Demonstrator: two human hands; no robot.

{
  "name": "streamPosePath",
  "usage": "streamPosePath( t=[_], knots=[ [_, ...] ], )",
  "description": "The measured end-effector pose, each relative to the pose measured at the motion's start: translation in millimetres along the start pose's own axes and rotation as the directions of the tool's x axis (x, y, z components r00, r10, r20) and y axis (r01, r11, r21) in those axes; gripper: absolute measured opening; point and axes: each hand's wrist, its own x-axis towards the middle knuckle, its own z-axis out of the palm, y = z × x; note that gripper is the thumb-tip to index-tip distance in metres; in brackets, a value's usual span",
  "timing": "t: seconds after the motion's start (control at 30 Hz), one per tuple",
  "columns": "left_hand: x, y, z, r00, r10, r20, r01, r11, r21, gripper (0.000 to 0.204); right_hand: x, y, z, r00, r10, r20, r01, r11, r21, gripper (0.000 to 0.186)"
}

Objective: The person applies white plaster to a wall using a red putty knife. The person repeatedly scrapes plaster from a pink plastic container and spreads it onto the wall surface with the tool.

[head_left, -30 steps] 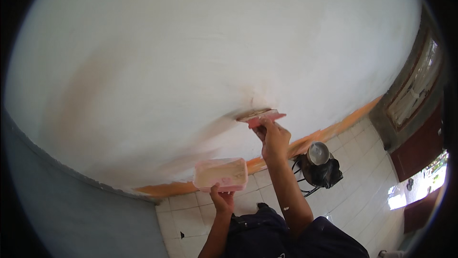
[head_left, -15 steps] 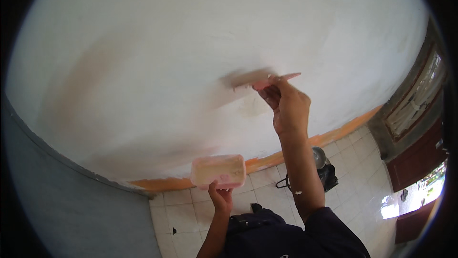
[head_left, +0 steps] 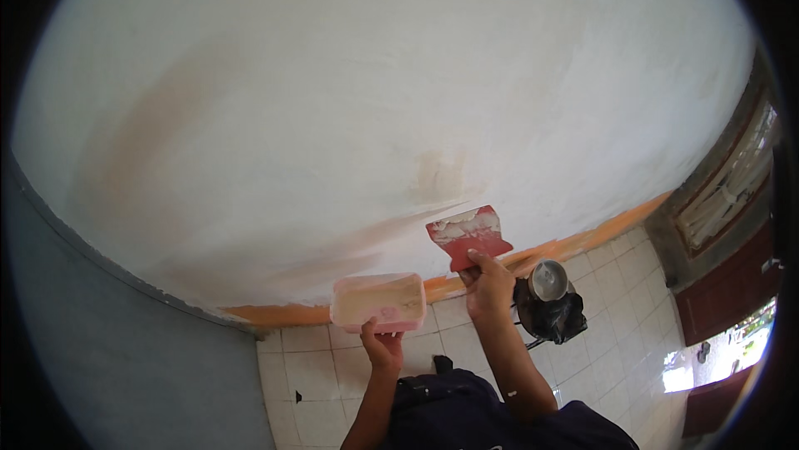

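Note:
In my right hand (head_left: 488, 285) is a red putty spreader (head_left: 471, 238), its wide blade tilted up and smeared with whitish filler. The spreader looks to be in front of the wall, and I cannot tell whether it touches. My left hand (head_left: 384, 346) grips the near side of a pink plastic tub (head_left: 379, 302), thumb over the rim and fingers beneath. Pale filler coats the inside of the tub. Ahead stands a white wall (head_left: 333, 117) with a beige patch (head_left: 439, 174) just above the spreader and brownish areas to the left.
An orange strip (head_left: 574, 241) runs along the wall's foot above the white tiled floor (head_left: 312, 367). Right of my forearm, a metal bowl (head_left: 549, 280) sits by a black plastic bag (head_left: 556, 318) on a dark-legged stand. A grey wall (head_left: 125, 350) closes the left; an open door (head_left: 724, 279) is at right.
My right hand has come down and back from the wall with the spreader, turning its smeared blade face into view. The beige patch is now uncovered. My left hand and the tub have barely moved.

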Motion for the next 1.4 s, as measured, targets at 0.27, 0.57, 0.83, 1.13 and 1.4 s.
streamPosePath(
  t=[0.27,0.57,0.83,1.13,1.4],
  knots=[
    [-17.5,-11.5,-0.8,1.0,0.03,-0.006,-0.03,0.999,-0.016,0.063,-7.2,4.2,50.7,0.996,-0.09,-0.008,0.09,0.995,0.043,0.02],
    [-38.5,-0.8,-8.8,0.998,0.064,0.015,-0.064,0.998,0.0,0.062,-63.6,-37.0,89.3,0.988,-0.142,0.068,0.131,0.982,0.137,0.023],
    [-27.7,4.4,-4.8,0.999,0.044,0.01,-0.044,0.999,-0.006,0.06,-72.5,-53.7,106.5,0.978,-0.134,0.162,0.121,0.989,0.085,0.024],
    [21.6,17.8,5.0,1.0,0.027,-0.007,-0.027,1.0,0.007,0.064,-13.5,19.5,29.6,0.997,0.053,-0.06,-0.053,0.999,-0.001,0.022],
    [39.5,36.8,-0.2,1.0,0.023,-0.014,-0.023,1.0,-0.006,0.065,11.4,31.0,85.6,0.997,-0.003,0.078,0.008,0.998,-0.063,0.021]
  ],
)
